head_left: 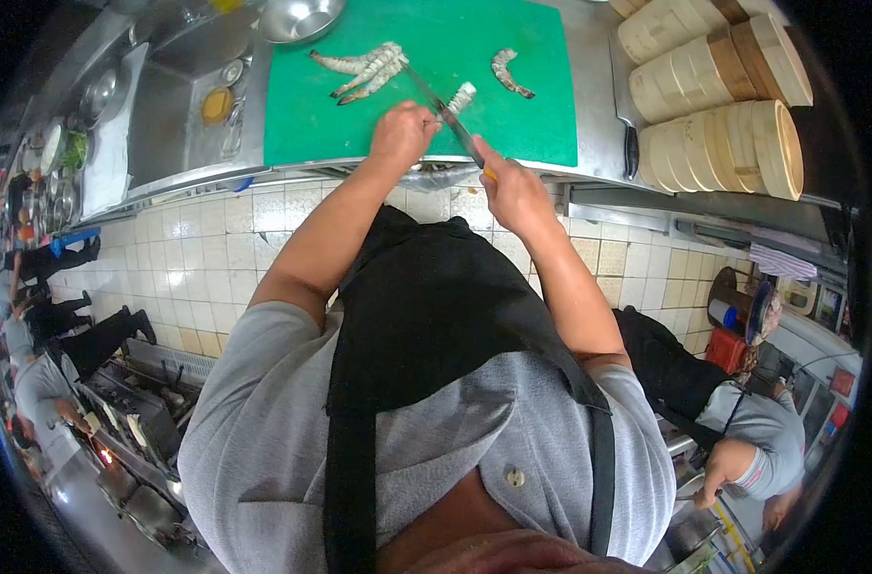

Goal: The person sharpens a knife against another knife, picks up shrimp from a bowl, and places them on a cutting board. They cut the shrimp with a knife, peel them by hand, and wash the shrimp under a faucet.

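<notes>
My right hand [517, 196] is wrapped round the handle of a knife [455, 124], whose blade slants up and left over the green cutting board [541, 124]. Under the blade lies a grey-white peeled shrimp [463, 96]. The closed fingers of my left hand [403, 136] pinch this shrimp's near end, partly hidden by the knife and fingers. Several more shrimp [364, 69] with dark tails lie side by side beyond my left hand, close to the knife tip. A single curved shrimp [506, 73] rests apart on the board's right side.
A steel bowl [300, 19] stands at the board's upper left corner. Left of the board is a sink [173, 124]. Bamboo steamers [723, 148] are stacked at right, beside a dark-handled knife [631, 153]. Co-workers [756, 430] stand behind on both sides; a flame [106, 456] burns at left.
</notes>
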Action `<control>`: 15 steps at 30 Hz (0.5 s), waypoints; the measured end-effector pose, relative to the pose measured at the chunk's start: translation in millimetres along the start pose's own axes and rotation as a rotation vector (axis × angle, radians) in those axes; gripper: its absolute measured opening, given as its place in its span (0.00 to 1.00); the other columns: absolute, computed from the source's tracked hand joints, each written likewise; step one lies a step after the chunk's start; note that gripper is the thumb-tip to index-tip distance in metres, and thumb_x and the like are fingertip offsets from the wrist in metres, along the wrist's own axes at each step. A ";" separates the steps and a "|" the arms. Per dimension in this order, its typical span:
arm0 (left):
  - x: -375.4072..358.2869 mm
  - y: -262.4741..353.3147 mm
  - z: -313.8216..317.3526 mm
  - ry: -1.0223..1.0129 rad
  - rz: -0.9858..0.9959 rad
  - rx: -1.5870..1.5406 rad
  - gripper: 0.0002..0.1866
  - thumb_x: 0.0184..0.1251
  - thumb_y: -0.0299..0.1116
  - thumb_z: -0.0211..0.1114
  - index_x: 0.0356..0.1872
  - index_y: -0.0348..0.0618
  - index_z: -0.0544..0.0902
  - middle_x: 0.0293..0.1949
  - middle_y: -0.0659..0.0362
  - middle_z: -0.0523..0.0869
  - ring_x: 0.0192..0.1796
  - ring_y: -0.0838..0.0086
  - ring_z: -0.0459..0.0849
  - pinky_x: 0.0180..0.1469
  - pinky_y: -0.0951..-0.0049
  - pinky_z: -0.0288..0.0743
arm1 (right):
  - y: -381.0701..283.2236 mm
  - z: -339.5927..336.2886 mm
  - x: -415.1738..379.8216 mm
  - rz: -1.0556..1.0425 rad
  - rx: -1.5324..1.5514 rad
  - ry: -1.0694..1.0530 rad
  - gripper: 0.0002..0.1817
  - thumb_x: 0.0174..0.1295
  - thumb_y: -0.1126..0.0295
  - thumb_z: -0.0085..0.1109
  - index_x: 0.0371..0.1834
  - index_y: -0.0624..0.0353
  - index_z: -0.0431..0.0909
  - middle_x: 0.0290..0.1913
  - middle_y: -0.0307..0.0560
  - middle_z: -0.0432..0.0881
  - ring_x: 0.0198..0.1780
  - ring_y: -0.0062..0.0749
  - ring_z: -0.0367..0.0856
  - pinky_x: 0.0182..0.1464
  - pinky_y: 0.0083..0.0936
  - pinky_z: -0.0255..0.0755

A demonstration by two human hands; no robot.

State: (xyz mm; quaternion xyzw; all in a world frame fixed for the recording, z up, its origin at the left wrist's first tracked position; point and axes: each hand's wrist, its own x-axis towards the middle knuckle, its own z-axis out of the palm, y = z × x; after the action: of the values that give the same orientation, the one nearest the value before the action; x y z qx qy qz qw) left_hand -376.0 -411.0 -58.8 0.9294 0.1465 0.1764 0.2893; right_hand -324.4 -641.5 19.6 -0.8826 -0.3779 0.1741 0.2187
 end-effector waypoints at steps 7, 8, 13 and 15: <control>0.1 -0.4 0.9 0.016 0.022 -0.007 0.07 0.58 0.33 0.78 0.32 0.42 0.90 0.34 0.50 0.87 0.37 0.52 0.88 0.41 0.54 0.81 | 2.9 3.0 4.3 -0.033 -0.016 0.028 0.36 0.66 0.72 0.61 0.79 0.40 0.66 0.43 0.65 0.85 0.46 0.60 0.86 0.51 0.51 0.80; -0.1 -0.4 1.3 0.018 0.023 -0.008 0.07 0.58 0.33 0.78 0.32 0.42 0.90 0.34 0.50 0.88 0.37 0.52 0.88 0.42 0.54 0.81 | 2.5 4.3 5.6 -0.030 -0.015 0.029 0.36 0.66 0.72 0.61 0.79 0.40 0.66 0.43 0.65 0.85 0.46 0.60 0.86 0.51 0.51 0.80; -0.2 1.5 -2.2 -0.021 -0.004 -0.006 0.08 0.58 0.35 0.78 0.34 0.43 0.91 0.36 0.51 0.88 0.38 0.53 0.88 0.43 0.55 0.82 | 2.3 2.0 6.5 -0.034 0.051 0.055 0.35 0.67 0.72 0.61 0.79 0.40 0.66 0.45 0.65 0.85 0.49 0.61 0.85 0.53 0.51 0.79; 1.2 6.4 -6.9 -0.073 -0.049 -0.006 0.11 0.60 0.40 0.77 0.36 0.44 0.91 0.36 0.51 0.88 0.39 0.53 0.88 0.44 0.54 0.82 | 3.6 -7.8 -0.8 -0.036 0.117 0.102 0.35 0.68 0.72 0.61 0.79 0.40 0.67 0.46 0.66 0.85 0.50 0.62 0.85 0.54 0.51 0.78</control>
State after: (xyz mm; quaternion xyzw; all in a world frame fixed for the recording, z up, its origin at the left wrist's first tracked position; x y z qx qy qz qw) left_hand -376.7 -412.2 -49.4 0.9304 0.1582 0.1359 0.3014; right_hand -319.1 -646.4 24.4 -0.8691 -0.3712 0.1467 0.2921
